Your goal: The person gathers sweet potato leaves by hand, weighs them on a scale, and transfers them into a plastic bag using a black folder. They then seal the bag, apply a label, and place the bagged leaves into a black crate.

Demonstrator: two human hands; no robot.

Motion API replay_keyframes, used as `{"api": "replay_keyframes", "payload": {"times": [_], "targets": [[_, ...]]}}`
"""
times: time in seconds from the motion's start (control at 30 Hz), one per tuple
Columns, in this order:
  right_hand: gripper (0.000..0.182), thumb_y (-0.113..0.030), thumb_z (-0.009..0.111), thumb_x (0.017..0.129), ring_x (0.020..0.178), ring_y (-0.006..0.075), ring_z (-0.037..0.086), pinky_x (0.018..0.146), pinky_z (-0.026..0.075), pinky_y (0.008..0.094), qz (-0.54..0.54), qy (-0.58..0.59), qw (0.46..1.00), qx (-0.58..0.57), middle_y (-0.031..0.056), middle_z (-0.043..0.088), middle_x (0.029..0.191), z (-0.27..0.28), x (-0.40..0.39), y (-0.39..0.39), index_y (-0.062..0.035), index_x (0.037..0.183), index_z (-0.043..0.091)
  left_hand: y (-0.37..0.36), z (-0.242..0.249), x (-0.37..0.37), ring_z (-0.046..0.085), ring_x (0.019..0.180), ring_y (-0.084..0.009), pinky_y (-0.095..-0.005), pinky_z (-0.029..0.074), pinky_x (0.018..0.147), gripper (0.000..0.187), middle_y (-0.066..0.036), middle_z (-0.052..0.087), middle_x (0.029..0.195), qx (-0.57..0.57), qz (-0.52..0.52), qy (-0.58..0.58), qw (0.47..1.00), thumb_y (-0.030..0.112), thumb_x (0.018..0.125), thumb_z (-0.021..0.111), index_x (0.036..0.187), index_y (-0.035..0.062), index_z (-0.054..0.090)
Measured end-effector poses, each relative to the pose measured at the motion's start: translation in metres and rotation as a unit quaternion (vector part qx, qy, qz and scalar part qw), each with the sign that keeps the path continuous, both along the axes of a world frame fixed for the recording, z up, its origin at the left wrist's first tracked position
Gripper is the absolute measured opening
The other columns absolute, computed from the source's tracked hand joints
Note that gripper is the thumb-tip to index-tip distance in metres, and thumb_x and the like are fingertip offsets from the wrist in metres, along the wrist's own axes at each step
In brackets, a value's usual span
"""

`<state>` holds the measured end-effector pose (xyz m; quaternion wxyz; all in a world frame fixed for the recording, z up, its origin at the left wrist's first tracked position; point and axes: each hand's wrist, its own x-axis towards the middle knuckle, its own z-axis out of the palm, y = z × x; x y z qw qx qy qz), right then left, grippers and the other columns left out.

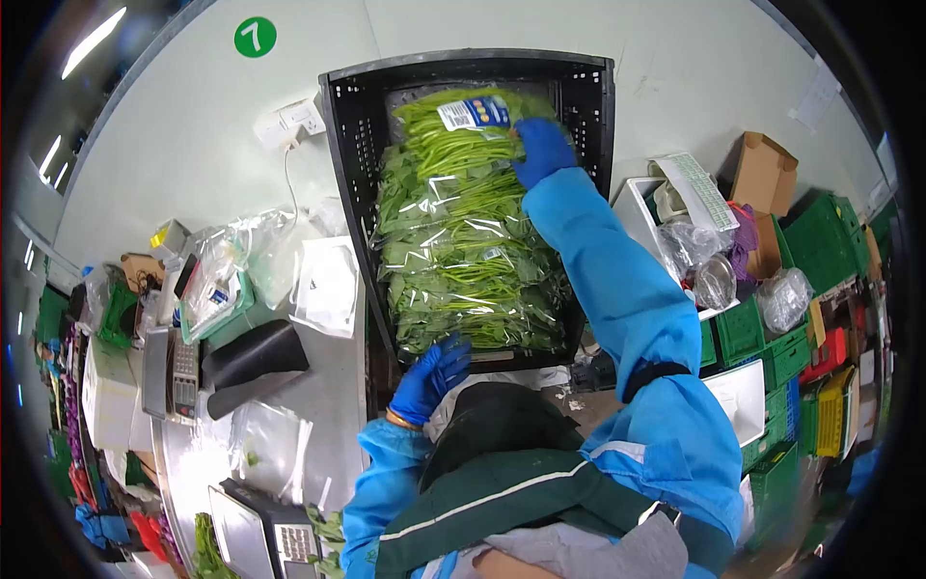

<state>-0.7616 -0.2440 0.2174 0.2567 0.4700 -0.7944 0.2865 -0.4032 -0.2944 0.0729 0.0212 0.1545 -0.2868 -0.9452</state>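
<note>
Toward the far end of a black crate (467,66), a labelled pack of leafy greens (439,150) lies crosswise, its stems running left to right. The right hand (546,152), gloved in blue, is at the pack's right end and much the nearer; its fingers are bent and partly hidden, so how firmly they hold cannot be told. The left hand (431,379), also gloved, is by the crate's near rim, fingers loosely extended, nothing seen in it. More clear-wrapped packs (463,261) fill the crate in overlapping rows. To the left, a pale green tray (220,319) on the bench (333,386) holds clear plastic; to the right, a white box (637,214) holds crumpled wrap (687,248).
</note>
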Motion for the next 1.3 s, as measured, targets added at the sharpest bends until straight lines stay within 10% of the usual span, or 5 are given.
{"api": "replay_keyframes", "payload": {"times": [0.17,0.37,0.77,1.03,1.3], "targets": [[0.048,-0.016,0.071,0.063,0.102,0.0309,0.048,0.087,0.040,0.0389,-0.017,-0.065,0.982,0.178,0.0125,0.050,0.109,-0.023,0.010,-0.008,-0.0078,0.107,0.051,0.039,-0.062,0.074,0.054,0.100,-0.0205,-0.0319,0.044,0.083,0.046,-0.011,0.052,0.118,-0.137,0.147,-0.215,0.956,0.029,0.088,0.050,0.126,0.0044,0.041],[0.042,-0.016,0.065,0.073,0.102,0.0313,0.049,0.088,0.038,0.0411,0.128,-0.025,0.989,-0.074,0.0142,0.053,0.111,-0.025,0.092,0.018,-0.0057,0.112,0.053,0.068,-0.141,0.173,0.058,0.081,-0.0167,-0.0270,0.046,0.069,0.037,-0.008,0.061,0.092,-0.060,0.300,-0.341,0.889,0.024,0.083,0.057,0.114,0.0046,0.054],[0.014,0.002,0.063,0.074,0.083,0.0191,0.060,0.078,0.046,0.0290,0.607,-0.454,0.637,0.140,0.0091,0.063,0.086,-0.224,0.336,-0.008,-0.0049,0.087,0.061,0.192,-0.124,0.206,0.054,0.102,-0.0190,-0.0308,0.041,0.090,0.037,-0.010,0.059,0.109,-0.266,0.450,-0.523,0.673,0.024,0.082,0.060,0.114,0.0066,0.056],[0.013,0.003,0.062,0.075,0.081,0.0167,0.060,0.079,0.046,0.0287,0.663,-0.410,0.591,0.209,0.0081,0.064,0.086,-0.223,0.403,-0.047,-0.0017,0.087,0.061,0.295,-0.146,0.280,0.060,0.086,-0.0173,-0.0272,0.047,0.076,0.026,-0.010,0.063,0.096,0.076,0.792,-0.414,0.443,0.009,0.082,0.055,0.106,-0.0004,0.058],[0.012,0.002,0.062,0.076,0.081,0.0144,0.059,0.078,0.046,0.0280,0.583,-0.489,0.566,0.318,0.0077,0.063,0.087,-0.242,0.544,0.007,0.0003,0.088,0.061,0.245,-0.101,0.477,0.059,0.087,-0.0156,-0.0275,0.047,0.079,0.036,-0.009,0.061,0.102,-0.215,0.780,-0.552,0.201,0.003,0.077,0.060,0.112,0.0034,0.055]]}}
